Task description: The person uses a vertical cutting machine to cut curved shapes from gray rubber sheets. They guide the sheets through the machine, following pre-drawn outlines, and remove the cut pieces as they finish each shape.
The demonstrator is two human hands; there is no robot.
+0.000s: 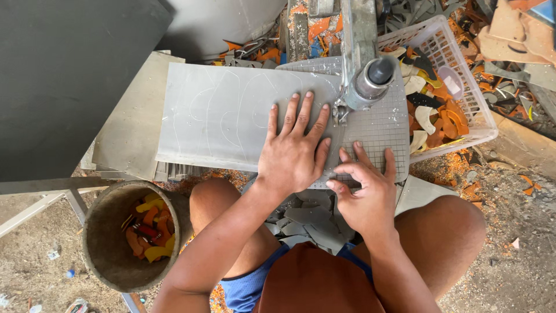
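Note:
A grey foam sheet (226, 113) with curved outlines drawn on it lies on the gridded saw table (382, 130). My left hand (295, 148) presses flat on the sheet's right end, fingers spread, close to the saw blade (340, 110). My right hand (365, 188) rests at the sheet's near right edge, fingers bent against it. The saw's arm and round head (370, 81) hang over the table just beyond my fingertips.
A white plastic basket (463, 69) of orange, black and cream cut shapes stands at the right. A round bucket (124, 235) with orange and yellow scraps sits at my left knee. Grey offcuts (307, 223) lie between my legs. Scrap heaps lie behind the saw.

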